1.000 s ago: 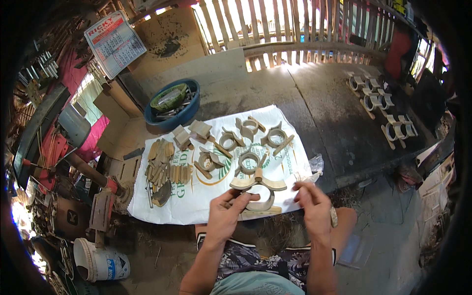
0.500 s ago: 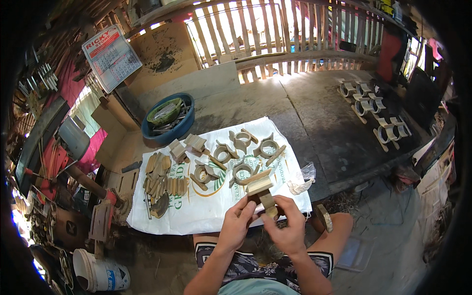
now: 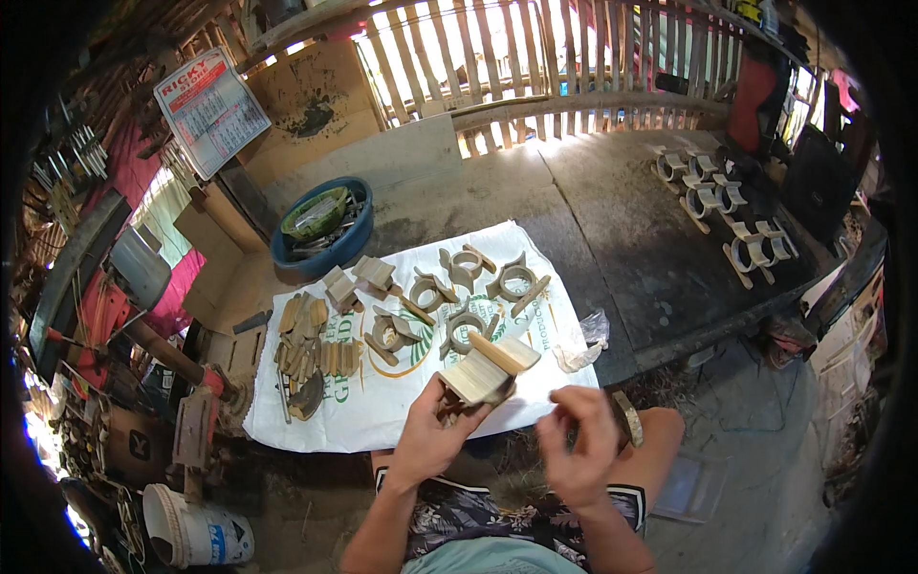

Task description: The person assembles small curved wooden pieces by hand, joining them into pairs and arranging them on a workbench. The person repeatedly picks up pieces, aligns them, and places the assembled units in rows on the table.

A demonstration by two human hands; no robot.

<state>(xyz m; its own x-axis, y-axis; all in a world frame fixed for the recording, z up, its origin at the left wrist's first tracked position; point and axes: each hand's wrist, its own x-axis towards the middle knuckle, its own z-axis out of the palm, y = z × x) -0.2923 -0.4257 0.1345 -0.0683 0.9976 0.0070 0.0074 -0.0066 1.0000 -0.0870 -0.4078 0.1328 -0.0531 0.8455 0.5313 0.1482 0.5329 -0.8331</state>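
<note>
Above the near edge of a white printed sack [image 3: 382, 430], my left hand [image 3: 438, 430] grips a wooden piece [image 3: 475, 375] with two pale flared plates turned upward. Its underside is hidden by my fingers. To its right, my right hand [image 3: 579, 445] is raised apart from the piece, fingers bent and blurred; whether it holds anything does not show. Several ring-shaped wooden pieces with side wings [image 3: 466, 330] lie on the sack beyond my hands. Wooden blocks [image 3: 375, 273] and a pile of thin wooden slats [image 3: 304, 340] lie on its left part.
A blue basin [image 3: 359, 234] holds a green bowl and metal tools. More assembled wooden pieces [image 3: 703, 201] stand on the dark table at right. Crumpled clear plastic [image 3: 585, 342] lies at the sack's right edge. A round wooden disc [image 3: 628, 419] is by my right knee; a white bucket [image 3: 196, 526] stands lower left.
My right hand has come off the wooden piece and moved right. My left hand has shifted left and turned the piece so its plates face up.
</note>
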